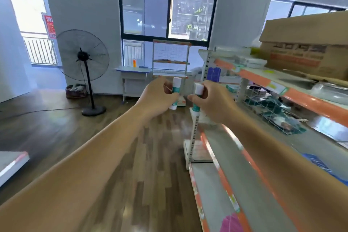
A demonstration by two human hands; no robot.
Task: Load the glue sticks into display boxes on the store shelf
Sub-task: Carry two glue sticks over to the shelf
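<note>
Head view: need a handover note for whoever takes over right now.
Left hand: grips one white-and-teal glue stick, upright, in the air over the floor.
Right hand: grips a second white-and-teal glue stick, upright, by the end of the grey metal store shelf with orange edge strips.
Done: both sticks are in hand; neither is in a display box.
Left: no display box can be made out in this blurred view. Find one on the shelf and load both sticks. A brown cardboard box sits on the top tier.
</note>
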